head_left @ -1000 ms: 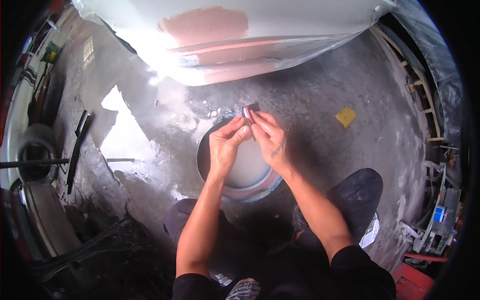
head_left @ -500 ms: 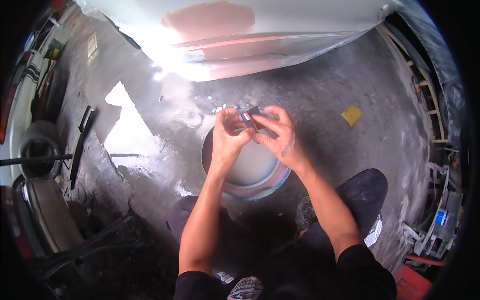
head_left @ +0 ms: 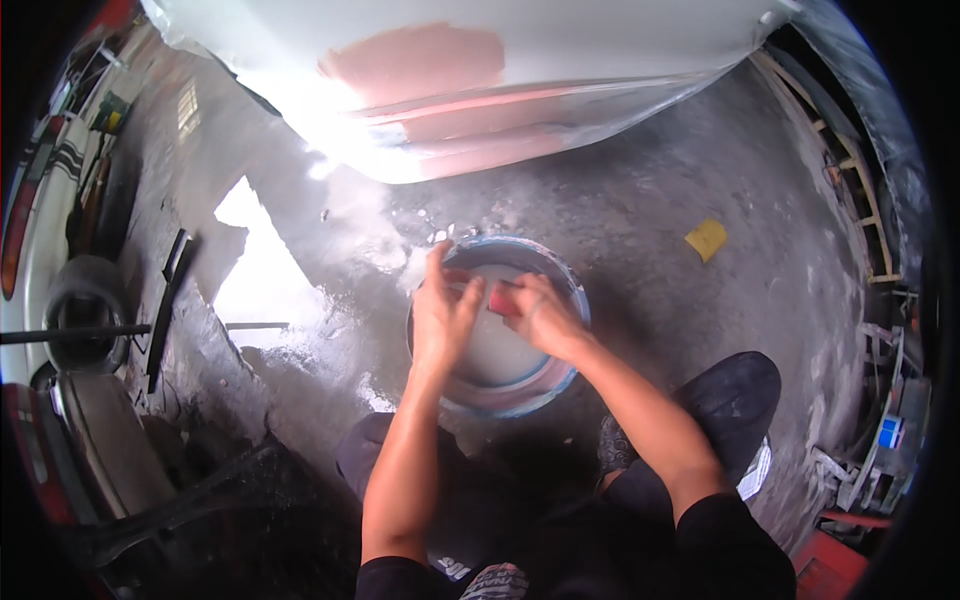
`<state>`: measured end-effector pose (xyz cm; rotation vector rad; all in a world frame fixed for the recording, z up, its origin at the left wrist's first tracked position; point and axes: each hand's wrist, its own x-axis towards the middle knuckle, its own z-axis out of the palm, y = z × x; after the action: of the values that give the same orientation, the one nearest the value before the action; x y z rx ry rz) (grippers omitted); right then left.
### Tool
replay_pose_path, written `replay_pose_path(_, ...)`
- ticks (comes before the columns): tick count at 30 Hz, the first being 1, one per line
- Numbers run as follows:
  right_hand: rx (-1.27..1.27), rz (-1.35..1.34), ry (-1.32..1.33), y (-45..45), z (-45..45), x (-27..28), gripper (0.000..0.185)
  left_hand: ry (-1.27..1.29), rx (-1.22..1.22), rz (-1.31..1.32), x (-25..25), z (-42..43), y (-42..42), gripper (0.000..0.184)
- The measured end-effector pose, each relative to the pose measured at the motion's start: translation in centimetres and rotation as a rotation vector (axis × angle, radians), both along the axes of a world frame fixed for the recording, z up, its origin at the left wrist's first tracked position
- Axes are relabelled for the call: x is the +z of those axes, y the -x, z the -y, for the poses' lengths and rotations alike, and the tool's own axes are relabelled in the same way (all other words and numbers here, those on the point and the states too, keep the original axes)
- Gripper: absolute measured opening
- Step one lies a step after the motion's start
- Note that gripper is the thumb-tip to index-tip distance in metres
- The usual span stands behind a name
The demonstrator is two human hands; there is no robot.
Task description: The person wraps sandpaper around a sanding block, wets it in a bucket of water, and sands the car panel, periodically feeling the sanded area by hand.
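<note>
Rod point(head_left: 75, 334): 1, dark, lying across the tyre at the far left.
Tyre point(head_left: 88, 272): 1, dark.
Strip point(head_left: 165, 310): 1, black, narrow, near the tyre on its right.
Bright patch point(head_left: 262, 280): 1, white, ragged-edged, on the floor.
Panel point(head_left: 610, 40): 1, pale, across the top; 1 rounded pink patch point(head_left: 425, 65) high on it, pinkish bands below that.
Left hand point(head_left: 442, 315): 1 of 2, over the left side of the basin; grip spread, index finger raised, thumb apart from it.
Basin point(head_left: 520, 397): 1, round, on the floor in front of the person, cloudy liquid inside.
Red piece point(head_left: 502, 301): 1, small, between the two hands, over the liquid; blur hides whether it is wet.
Right hand point(head_left: 542, 310): 2 of 2, over the basin's right side; grip pinching the red piece between thumb and fingers.
Yellow piece point(head_left: 706, 240): 1, on the floor, well apart from the basin.
Red box point(head_left: 830, 567): 1, lower right corner, partly cut off.
Blue item point(head_left: 890, 432): 1, small, far right.
</note>
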<state>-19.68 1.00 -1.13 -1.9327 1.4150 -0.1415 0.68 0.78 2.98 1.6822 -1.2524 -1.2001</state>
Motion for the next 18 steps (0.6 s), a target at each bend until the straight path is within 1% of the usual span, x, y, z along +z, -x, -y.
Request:
replay_pose_path(1,-0.009,-0.007,0.003,-0.4,-0.2,-1.1,0.057,0.003,-0.009,-0.007,0.5,0.1,0.1,0.069)
replay_pose_path(3,0.399,-0.395,0.072,-1.1,-0.5,-4.3,0.046,0.105,0.150,0.044,1.0,0.5,-0.3,0.050)
replay_pose_path(4,0.397,-0.396,0.072,-1.3,-0.5,-3.8,0.046,0.106,0.148,0.043,0.3,0.7,-0.8,0.050)
replay_pose_path(6,0.643,-0.522,-0.002,-1.3,-0.5,-2.5,0.046,0.313,0.171,0.329,-2.3,1.2,-1.8,0.047)
replay_pose_path(7,0.643,-0.519,-0.006,-0.9,-0.4,-0.7,0.046,0.309,0.170,0.331,-2.8,1.2,-2.2,0.047)
replay_pose_path(9,0.434,-0.200,0.240,1.0,0.5,3.5,0.051,0.255,0.078,0.550,-3.7,1.3,-2.7,0.051)
replay_pose_path(11,0.364,-0.054,0.764,4.4,3.2,4.7,0.054,0.218,0.042,0.555,-5.5,1.8,-3.5,0.054)
replay_pose_path(13,0.361,-0.089,1.007,7.7,7.4,6.5,0.048,-0.070,-0.126,0.539,-5.6,2.1,-3.7,0.054)
replay_pose_path(14,0.376,-0.091,1.072,9.2,9.4,6.8,0.048,0.015,-0.156,0.520,-6.2,2.4,-4.0,0.053)
replay_pose_path(15,0.390,-0.090,1.140,10.4,11.5,6.7,0.048,0.011,-0.150,0.530,-6.3,2.7,-4.1,0.053)
replay_pose_path(16,0.394,-0.070,1.141,11.0,13.3,6.3,0.048,-0.001,-0.164,0.492,-6.3,2.9,-4.3,0.051)
replay_pose_path(17,0.415,-0.043,1.210,11.4,15.1,5.7,0.045,-0.013,-0.174,0.456,-6.3,2.9,-4.5,0.050)
replay_pose_path(18,0.432,-0.013,1.277,11.4,16.6,5.1,0.043,-0.024,-0.160,0.473,-5.8,2.8,-4.3,0.050)
